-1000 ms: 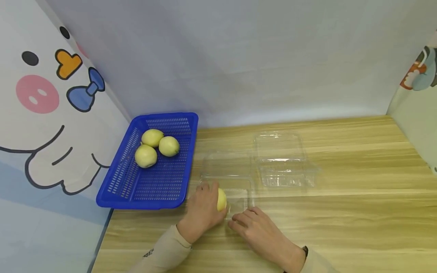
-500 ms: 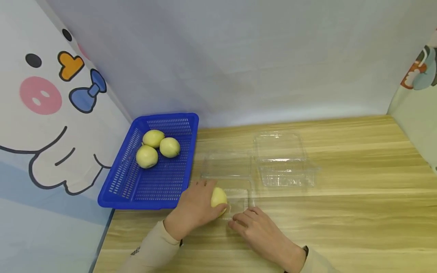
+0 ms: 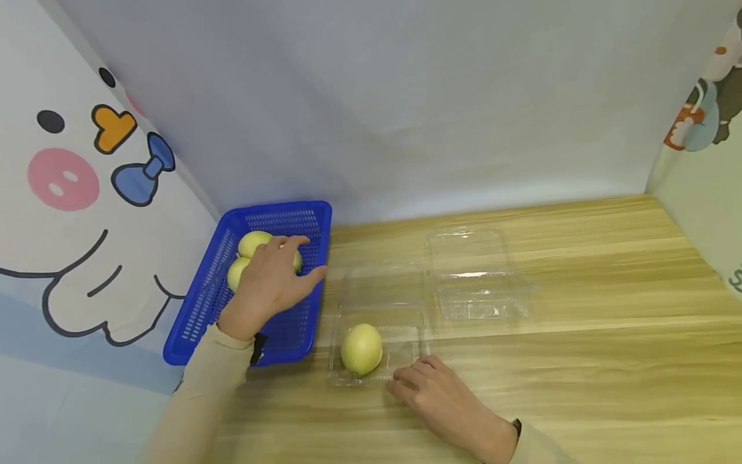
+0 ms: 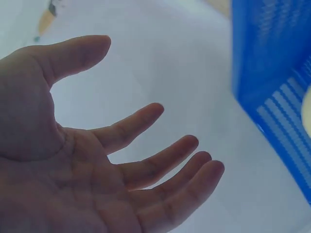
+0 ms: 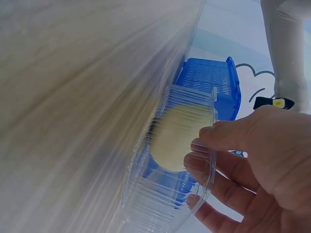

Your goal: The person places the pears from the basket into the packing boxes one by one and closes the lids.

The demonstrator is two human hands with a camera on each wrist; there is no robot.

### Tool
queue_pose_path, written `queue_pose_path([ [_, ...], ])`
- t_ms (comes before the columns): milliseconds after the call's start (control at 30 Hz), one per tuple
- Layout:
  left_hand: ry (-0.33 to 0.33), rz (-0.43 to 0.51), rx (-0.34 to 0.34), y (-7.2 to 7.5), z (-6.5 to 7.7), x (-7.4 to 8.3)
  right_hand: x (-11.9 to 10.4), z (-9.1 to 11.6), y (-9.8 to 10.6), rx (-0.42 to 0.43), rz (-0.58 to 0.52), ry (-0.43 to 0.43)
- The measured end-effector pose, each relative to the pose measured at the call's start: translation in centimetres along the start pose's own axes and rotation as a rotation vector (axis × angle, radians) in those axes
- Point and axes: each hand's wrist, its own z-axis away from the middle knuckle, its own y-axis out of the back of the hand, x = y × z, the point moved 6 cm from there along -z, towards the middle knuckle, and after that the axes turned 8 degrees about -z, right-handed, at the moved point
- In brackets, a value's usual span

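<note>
My left hand is over the blue basket, fingers spread above the pale yellow pears and partly covering them. In the left wrist view its palm holds nothing. One round pear sits in the left half of a clear plastic clamshell box, whose lid is folded back away from me. At the box's front right, my right hand pinches the rim between thumb and fingers, as the right wrist view shows.
A second clear clamshell box stands open to the right, behind the first. The wooden table meets a pale wall cloth at the back. On the left is a cartoon-printed panel.
My left hand has let go of the pear in the box and moved left and away over the basket. The right hand stays at the box rim.
</note>
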Motion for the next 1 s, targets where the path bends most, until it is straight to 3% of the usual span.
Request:
queue_pose_path([
  [167,0.075,-0.007,-0.027,-0.6,-3.2,-3.3,0.1,0.1,-0.1,-0.016,-0.001,-0.005],
  [333,0.156,0.008,-0.096,-2.6,-6.3,-6.7,0.2,0.1,0.0,-0.014,0.000,-0.002],
  [467,0.115,-0.037,-0.178,-4.8,-7.9,-8.5,0.1,0.1,0.1,-0.004,0.004,-0.001],
  [600,0.013,-0.075,-0.236,-7.1,-8.6,-9.4,0.0,0.2,0.1,0.002,0.002,-0.004],
  [700,-0.021,-0.080,-0.238,-8.3,-8.8,-9.7,0.0,0.3,0.0,-0.001,-0.005,-0.005],
  [1000,-0.027,-0.129,-0.137,-8.8,-9.2,-9.6,0.3,0.4,0.0,0.003,0.005,-0.006],
])
